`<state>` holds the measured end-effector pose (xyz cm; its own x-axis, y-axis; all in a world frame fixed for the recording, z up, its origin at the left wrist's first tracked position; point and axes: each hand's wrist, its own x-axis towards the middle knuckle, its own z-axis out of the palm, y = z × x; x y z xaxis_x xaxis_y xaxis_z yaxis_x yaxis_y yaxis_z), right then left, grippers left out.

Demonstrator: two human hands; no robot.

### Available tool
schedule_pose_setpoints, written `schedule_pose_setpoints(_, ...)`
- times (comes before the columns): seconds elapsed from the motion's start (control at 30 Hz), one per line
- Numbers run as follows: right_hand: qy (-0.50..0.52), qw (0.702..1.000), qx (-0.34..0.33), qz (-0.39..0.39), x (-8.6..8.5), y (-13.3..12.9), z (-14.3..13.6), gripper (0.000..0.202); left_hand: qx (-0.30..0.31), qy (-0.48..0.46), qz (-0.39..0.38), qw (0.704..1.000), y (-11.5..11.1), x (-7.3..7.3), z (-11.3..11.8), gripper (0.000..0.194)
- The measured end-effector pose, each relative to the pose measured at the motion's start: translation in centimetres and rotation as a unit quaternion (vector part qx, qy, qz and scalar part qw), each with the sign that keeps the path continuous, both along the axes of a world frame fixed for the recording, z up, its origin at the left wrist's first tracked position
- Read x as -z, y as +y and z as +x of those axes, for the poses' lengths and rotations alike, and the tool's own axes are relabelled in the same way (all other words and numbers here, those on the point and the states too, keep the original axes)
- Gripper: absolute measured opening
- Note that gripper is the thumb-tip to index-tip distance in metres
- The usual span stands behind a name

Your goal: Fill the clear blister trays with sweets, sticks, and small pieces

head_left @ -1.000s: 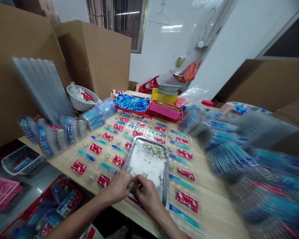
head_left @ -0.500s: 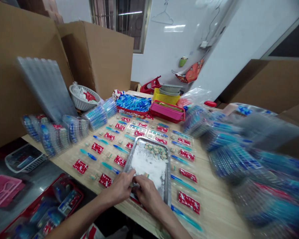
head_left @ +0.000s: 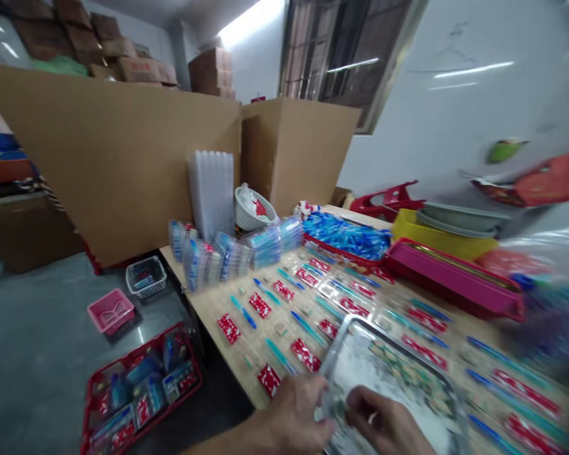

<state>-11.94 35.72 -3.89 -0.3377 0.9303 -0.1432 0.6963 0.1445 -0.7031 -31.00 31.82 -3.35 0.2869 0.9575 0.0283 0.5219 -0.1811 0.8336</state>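
Observation:
A metal tray point(head_left: 461, 404) with white powder point(head_left: 358, 363) and small pale, green-edged pieces point(head_left: 410, 373) lies at the table's near side. Over its left edge, my left hand point(head_left: 296, 411) is blurred, its fingers curled together around something I cannot make out. My right hand point(head_left: 386, 420) is above the powder with its fingers pinched; a small thing shows at its fingertips, too smeared to name. Left of the tray are clear plastic blister shells bearing blue pens point(head_left: 308, 327) and red-and-white patterned packets point(head_left: 306, 355).
Filled packs stand stacked along the table's left edge point(head_left: 232, 256). Behind are a red basket of blue pens point(head_left: 348, 237) and a pink bin point(head_left: 450, 275). On the floor sit a red crate of packs point(head_left: 196, 360) and a pink basket point(head_left: 111, 309). Tall cardboard point(head_left: 137, 164) borders the left.
The view has swung left, so the table and tray appear farther right and more floor shows. Both hands stay close together at the tray's near left part.

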Motion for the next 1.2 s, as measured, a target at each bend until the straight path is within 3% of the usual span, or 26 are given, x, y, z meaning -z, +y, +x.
schedule_pose_setpoints(0.1,0.103,0.994,-0.018,-0.014,-1.9,3.6,-3.7,0.018,-0.111,-0.108,-0.035,0.987,-0.2,0.6,-2.2,0.011)
schedule_pose_setpoints(0.23,0.207,0.976,-0.035,-0.064,-2.7,7.7,-13.1,0.014,-0.297,-0.248,-0.014,0.922,-0.4,2.2,-6.7,0.008)
schedule_pose_setpoints(0.37,0.13,0.988,-0.045,-0.063,-1.4,9.7,-22.9,0.007,-0.419,-0.304,0.06,0.853,-0.5,4.4,-12.1,0.012)
schedule_pose_setpoints(0.5,0.045,0.997,-0.052,-0.03,0.1,10.5,-28.8,0.004,-0.509,-0.332,0.112,0.786,0.8,6.0,-16.8,0.019)
schedule_pose_setpoints(0.6,-0.018,0.999,-0.049,0.015,0.7,10.6,-30.6,0.005,-0.505,-0.362,0.124,0.774,2.4,6.5,-18.9,0.023)
schedule_pose_setpoints(0.77,-0.108,0.988,-0.063,0.095,0.7,9.5,-31.7,0.013,-0.463,-0.387,0.13,0.786,4.2,6.6,-19.9,0.023)
schedule_pose_setpoints(0.97,-0.191,0.962,-0.112,0.16,0.3,7.7,-32.4,0.016,-0.434,-0.334,0.12,0.828,4.4,7.0,-20.3,0.024)
schedule_pose_setpoints(1.2,-0.202,0.955,-0.124,0.18,1.1,7.2,-31.8,0.021,-0.442,-0.311,0.115,0.834,4.4,6.7,-20.2,0.027)
